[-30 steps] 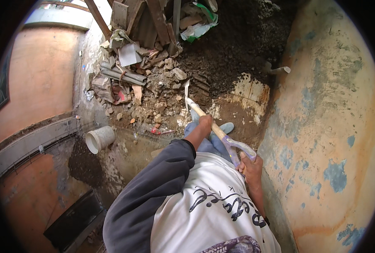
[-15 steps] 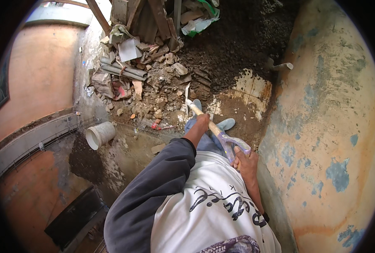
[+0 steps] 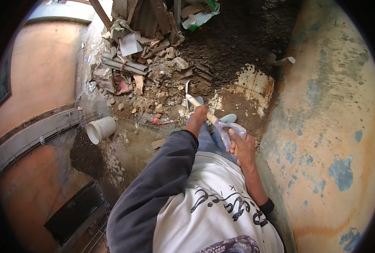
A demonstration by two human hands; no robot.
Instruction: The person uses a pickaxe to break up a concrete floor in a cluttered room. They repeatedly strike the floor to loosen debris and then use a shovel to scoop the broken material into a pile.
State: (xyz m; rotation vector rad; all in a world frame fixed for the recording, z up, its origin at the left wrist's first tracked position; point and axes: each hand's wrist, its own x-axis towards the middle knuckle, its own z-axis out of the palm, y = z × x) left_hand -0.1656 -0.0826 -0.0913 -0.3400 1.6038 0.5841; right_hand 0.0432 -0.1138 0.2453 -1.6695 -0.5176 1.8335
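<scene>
- The left hand (image 3: 197,119) was wrapped around the pale wooden shaft of a shovel (image 3: 204,111), its grip clenched on the wood.
- The right hand (image 3: 242,147) clutched the shovel's purple D-shaped handle (image 3: 229,130), fingers curled tight.
- The shovel pointed toward a rubble heap (image 3: 162,84) (broken masonry, grey pipes).
- A white plastic bucket (image 3: 101,129) lay tipped, well apart to the left.

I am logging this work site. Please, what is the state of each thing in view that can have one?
Wooden-shafted shovel with purple D-handle: held in both hands, blade down at the rubble.
Left hand: closed on the shaft.
Right hand: closed on the D-handle.
White plastic bucket: lying on its side.
Grey pipes: lying in the debris.
</scene>
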